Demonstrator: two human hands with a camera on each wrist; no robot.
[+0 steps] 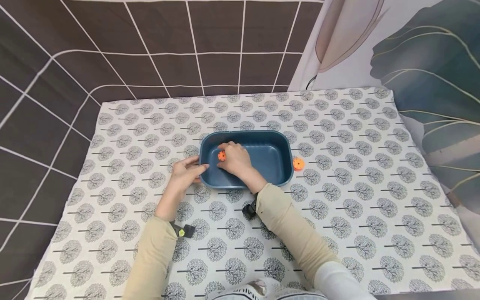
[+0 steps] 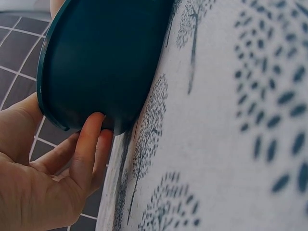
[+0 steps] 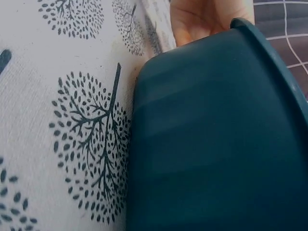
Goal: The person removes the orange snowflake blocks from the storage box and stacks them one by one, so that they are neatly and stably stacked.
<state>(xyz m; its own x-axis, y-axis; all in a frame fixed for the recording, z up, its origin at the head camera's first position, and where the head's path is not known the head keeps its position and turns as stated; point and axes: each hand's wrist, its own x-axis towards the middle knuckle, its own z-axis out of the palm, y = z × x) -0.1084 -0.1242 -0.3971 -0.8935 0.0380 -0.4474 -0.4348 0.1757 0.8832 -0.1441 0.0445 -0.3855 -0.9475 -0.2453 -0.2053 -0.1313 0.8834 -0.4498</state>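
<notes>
A dark blue-green plastic basin (image 1: 268,156) with rounded corners sits on the cloth in the head view. At its left end my left hand (image 1: 184,175) grips the rim, thumb on the edge and fingers against the outside wall. The left wrist view shows those fingers (image 2: 86,144) touching the basin wall (image 2: 106,62). My right hand (image 1: 236,159) reaches inside the basin. Between its thumb and forefinger is a small orange notched disc (image 1: 221,156). In the right wrist view the basin wall (image 3: 211,125) hides the right hand and the disc.
Another orange round piece (image 1: 298,163), with a notched pattern on top, lies on the cloth just outside the basin's right end. A white tree-print cloth (image 1: 352,200) covers the table. Behind it hangs a dark tiled-pattern backdrop (image 1: 217,35).
</notes>
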